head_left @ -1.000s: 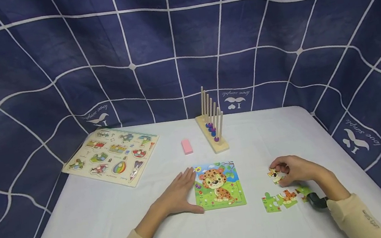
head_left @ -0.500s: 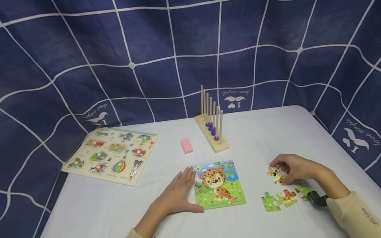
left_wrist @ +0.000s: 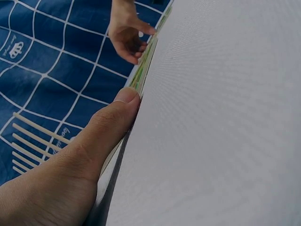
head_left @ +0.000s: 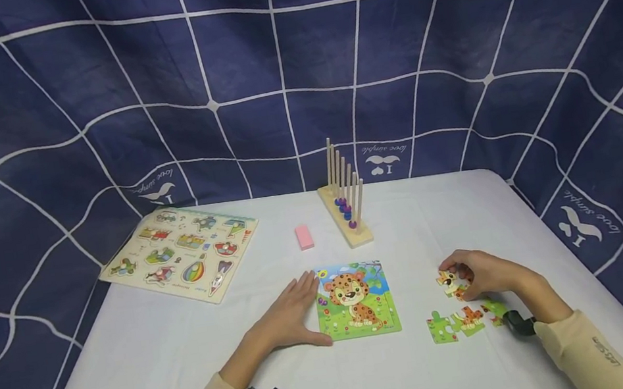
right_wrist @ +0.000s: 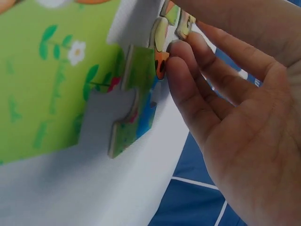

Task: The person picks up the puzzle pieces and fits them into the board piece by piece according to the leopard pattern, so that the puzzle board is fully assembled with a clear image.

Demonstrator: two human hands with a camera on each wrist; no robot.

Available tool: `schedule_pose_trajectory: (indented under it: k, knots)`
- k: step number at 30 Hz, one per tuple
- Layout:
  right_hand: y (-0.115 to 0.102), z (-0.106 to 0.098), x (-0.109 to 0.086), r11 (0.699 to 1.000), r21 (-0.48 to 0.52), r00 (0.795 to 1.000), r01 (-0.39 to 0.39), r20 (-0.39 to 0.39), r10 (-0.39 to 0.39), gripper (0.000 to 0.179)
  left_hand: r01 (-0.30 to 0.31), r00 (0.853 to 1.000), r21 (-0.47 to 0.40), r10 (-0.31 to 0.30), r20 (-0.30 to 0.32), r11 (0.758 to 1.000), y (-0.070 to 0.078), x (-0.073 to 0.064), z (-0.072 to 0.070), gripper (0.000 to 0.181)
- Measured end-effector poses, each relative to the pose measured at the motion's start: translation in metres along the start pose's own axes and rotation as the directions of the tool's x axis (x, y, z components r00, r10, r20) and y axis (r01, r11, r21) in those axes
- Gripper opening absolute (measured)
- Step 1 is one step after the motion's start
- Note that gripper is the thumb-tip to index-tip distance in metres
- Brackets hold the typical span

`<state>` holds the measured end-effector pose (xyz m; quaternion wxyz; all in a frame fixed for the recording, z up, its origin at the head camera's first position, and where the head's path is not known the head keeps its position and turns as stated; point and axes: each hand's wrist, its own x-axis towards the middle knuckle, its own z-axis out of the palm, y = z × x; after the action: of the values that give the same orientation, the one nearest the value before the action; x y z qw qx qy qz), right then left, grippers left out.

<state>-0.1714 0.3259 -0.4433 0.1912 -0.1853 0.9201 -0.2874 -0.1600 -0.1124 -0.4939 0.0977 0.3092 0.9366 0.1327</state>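
My left hand (head_left: 295, 313) lies along the left edge of a square leopard jigsaw puzzle (head_left: 356, 301). Its fingers are at the upper left corner and its thumb touches the lower left one. On the right, my right hand (head_left: 484, 273) curls its thumb and fingers about leopard-face puzzle pieces (head_left: 446, 279), partly covered by the fingers. In the right wrist view the fingertips meet an orange spotted piece (right_wrist: 161, 63). Just below that hand lie a green puzzle piece (head_left: 441, 329), a leopard-body piece (head_left: 469, 318) and another green piece (head_left: 493, 308), partly hidden by the wrist camera.
A wooden peg stand (head_left: 358, 236) with purple and blue beads stands at the back middle. Beside it lies a pink block (head_left: 304, 237). A vehicle knob-puzzle board (head_left: 179, 256) is at the back left. Blue gridded cloth (head_left: 243, 51) walls off the white table (head_left: 374, 385).
The right hand's fingers have shifted slightly over the leopard-face pieces, with a little more orange showing. My left hand stays at the puzzle's edge.
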Motion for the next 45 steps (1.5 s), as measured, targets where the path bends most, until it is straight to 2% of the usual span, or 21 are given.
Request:
schedule_pose_trajectory:
  k: [4, 11, 28, 37, 45]
  knots:
    - [0.002, 0.001, 0.001, 1.0, 0.025, 1.0, -0.018, -0.024, 0.019, 0.065, -0.002, 1.0, -0.002, 0.002, -0.004, 1.0, 0.0, 0.0, -0.001, 0.13]
    - [0.008, 0.003, -0.001, 0.998, 0.056, 0.999, 0.018, -0.042, -0.015, 0.064, 0.005, 1.0, -0.007, -0.005, -0.003, 1.0, 0.0, 0.0, -0.001, 0.13]
    - [0.005, 0.004, -0.004, 0.999, -0.026, 0.996, -0.036, -0.077, 0.034, 0.058, -0.002, 1.0, -0.001, 0.002, -0.006, 1.0, -0.001, 0.002, 0.001, 0.131]
    - [0.011, -0.002, -0.009, 1.0, -0.014, 0.991, -0.027, -0.129, 0.025, 0.057, 0.007, 1.0, -0.002, -0.007, -0.001, 1.0, 0.0, 0.0, 0.0, 0.131]
    - [0.008, -0.001, -0.008, 0.999, 0.026, 0.989, -0.038, -0.143, 0.041, 0.061, 0.005, 1.0, -0.001, -0.005, -0.004, 1.0, 0.0, 0.001, 0.001, 0.132]
